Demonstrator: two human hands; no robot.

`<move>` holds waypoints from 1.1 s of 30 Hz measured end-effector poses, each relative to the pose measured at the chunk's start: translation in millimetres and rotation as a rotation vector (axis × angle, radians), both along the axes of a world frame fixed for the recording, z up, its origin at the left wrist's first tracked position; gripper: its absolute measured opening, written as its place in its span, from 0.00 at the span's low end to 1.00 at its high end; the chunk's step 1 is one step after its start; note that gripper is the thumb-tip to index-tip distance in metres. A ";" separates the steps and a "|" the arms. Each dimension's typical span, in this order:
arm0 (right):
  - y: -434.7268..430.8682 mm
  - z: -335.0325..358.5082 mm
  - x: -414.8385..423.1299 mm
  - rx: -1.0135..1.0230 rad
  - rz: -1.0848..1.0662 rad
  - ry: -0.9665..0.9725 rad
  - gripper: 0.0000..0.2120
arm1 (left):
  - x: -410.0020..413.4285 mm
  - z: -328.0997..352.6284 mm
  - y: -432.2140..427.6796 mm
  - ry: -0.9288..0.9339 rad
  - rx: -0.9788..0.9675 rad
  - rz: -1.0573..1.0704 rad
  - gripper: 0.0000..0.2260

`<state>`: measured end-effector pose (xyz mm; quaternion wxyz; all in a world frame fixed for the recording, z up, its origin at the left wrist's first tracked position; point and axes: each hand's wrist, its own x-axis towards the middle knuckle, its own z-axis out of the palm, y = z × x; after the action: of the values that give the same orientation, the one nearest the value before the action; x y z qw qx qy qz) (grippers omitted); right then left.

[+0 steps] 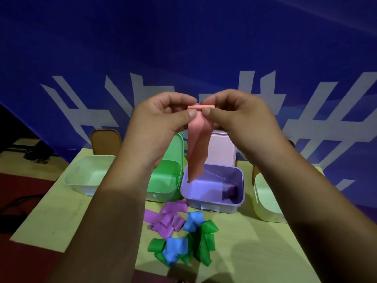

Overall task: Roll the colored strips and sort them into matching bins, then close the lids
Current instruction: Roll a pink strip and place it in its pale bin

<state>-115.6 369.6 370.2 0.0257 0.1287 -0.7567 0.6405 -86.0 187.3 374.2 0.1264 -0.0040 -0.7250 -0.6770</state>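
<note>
Both hands are raised over the middle of the bench (61, 217). The left hand (161, 121) and the right hand (242, 121) each pinch the top end of a pink strip (196, 144) between thumb and curled fingers, thumbs nearly touching. The top edge of the strip shows a short fold or first turn; how far it is rolled cannot be made out behind the fingers. The rest hangs free, slightly twisted, its lower tip in front of the far-left rim of the purple bin (212, 203).

The purple bin stands open, with one dark purple roll (231, 190) at its right end. A pale lid (223, 150) stands upright behind it, partly covered by the strip and the right hand. The green bin (165, 180), just left of it, is open with its green lid (176, 148) raised; the left wrist hides part of it. A pale green bin (85, 174) at far left is cut across by the left forearm, and a brown lid (105, 141) shows behind it. A pale bin (265, 201) at right is largely hidden by the right forearm.

On the near bench lie loose purple strips (167, 219), blue strips (192, 221) and green strips (206, 244), overlapping in one heap; their count cannot be told
</note>
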 end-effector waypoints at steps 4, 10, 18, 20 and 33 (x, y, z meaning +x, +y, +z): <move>-6.8 2.5 -0.8 0.007 0.018 -0.011 0.04 | -2.9 -0.6 -10.8 -0.015 0.007 -0.022 0.09; -18.5 5.1 -1.5 0.005 0.048 -0.073 0.05 | -10.1 -4.0 -32.3 -0.017 -0.013 -0.085 0.09; -47.7 3.7 -5.9 -0.051 0.015 -0.132 0.05 | -21.2 -6.3 -53.7 0.025 0.004 -0.107 0.10; -54.2 4.7 -5.4 -0.087 0.024 -0.166 0.06 | -23.9 -6.3 -60.3 0.022 0.045 -0.119 0.10; -90.8 6.6 -2.9 0.032 -0.088 -0.039 0.04 | -25.6 -5.5 -92.0 -0.055 0.257 -0.186 0.11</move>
<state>-118.5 278.8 376.8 0.0369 0.0831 -0.7721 0.6289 -111.6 95.3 368.7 0.0430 -0.0363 -0.6321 -0.7728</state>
